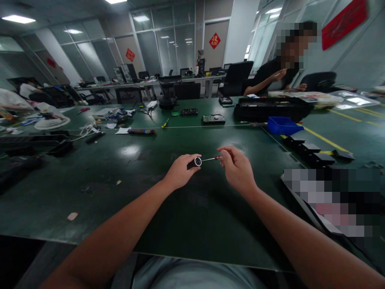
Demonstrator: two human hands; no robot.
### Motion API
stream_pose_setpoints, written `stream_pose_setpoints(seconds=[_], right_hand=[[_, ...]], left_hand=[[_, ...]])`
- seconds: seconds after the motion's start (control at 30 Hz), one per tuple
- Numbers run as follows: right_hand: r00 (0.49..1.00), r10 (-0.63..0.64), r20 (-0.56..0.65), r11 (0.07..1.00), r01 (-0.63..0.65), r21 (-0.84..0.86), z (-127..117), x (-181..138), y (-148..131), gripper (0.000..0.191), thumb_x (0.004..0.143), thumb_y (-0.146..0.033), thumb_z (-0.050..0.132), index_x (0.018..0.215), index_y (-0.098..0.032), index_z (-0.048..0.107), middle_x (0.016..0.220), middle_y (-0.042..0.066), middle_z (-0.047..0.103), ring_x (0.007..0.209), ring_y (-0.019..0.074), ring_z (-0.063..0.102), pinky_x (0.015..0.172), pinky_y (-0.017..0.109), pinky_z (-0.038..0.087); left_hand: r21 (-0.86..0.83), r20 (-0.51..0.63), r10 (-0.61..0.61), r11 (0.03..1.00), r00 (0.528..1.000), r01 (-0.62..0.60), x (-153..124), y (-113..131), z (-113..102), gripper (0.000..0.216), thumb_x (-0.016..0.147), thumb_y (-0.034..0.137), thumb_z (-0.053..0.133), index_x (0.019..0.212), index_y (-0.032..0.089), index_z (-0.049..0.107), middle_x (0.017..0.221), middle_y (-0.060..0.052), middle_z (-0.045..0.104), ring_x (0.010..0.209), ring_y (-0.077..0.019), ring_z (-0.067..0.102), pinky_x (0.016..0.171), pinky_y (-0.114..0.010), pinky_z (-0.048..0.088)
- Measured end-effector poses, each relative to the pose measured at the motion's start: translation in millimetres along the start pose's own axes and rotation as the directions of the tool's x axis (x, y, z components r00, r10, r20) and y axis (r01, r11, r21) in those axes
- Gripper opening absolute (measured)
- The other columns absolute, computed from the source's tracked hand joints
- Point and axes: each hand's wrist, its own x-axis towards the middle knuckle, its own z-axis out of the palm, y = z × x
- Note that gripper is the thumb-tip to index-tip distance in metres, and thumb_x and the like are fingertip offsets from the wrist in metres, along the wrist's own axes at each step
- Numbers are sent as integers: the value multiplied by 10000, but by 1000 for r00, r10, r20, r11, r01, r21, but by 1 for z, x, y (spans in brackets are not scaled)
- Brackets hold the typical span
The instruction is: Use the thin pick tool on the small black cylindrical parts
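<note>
Above the green tabletop point(192, 208), my left hand point(181, 170) is closed around a small black cylindrical part point(191, 164). A pale ring rims the end of this part that faces right. My right hand point(236, 165) pinches the red handle of a thin screwdriver point(210, 159). Its metal shaft points left, and the tip meets the ringed end; whether it sits on a screw is too small to tell. My fingers partly hide both the handle and the body of the cylinder.
Behind my hands lie a hard drive point(213, 119), a yellow screwdriver point(165, 123) and a dark tube-like tool point(141, 131). A blue bin point(283, 125) and several black blocks point(313, 151) stand at the right. Across the table sits another person point(270, 78).
</note>
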Motion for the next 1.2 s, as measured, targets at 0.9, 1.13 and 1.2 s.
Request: stream_pose_setpoints(seconds=[0.9, 1.13, 1.2], right_hand=[[968, 242, -62, 874, -190, 447, 10, 8, 19, 243, 908, -442, 559, 897, -204, 606, 794, 35, 651, 696, 169, 628, 697, 354, 537], [986, 150, -67, 941, -121, 317, 8, 5, 15, 253, 931, -435, 541, 937, -193, 612, 807, 43, 663, 734, 181, 641, 727, 368, 528], [988, 144, -59, 940, -118, 319, 8, 6, 16, 240, 930, -423, 542, 940, -193, 612, 812, 46, 663, 740, 183, 642, 728, 368, 526]], left_hand=[[54, 34, 66, 996, 997, -68, 1, 2, -3, 427, 891, 235, 679, 1310, 235, 603, 1181, -55, 670, 1095, -228, 581, 992, -399, 437], [39, 44, 8, 999, 999, -10, 0, 5, -3, 433, 898, 255, 666, 1325, 253, 594, 1157, -53, 670, 1072, -236, 583, 979, -414, 445], [32, 37, 0, 999, 999, -1, 0, 5, -4, 433, 900, 258, 662, 1327, 252, 594, 1151, -54, 670, 1067, -236, 585, 974, -411, 448]])
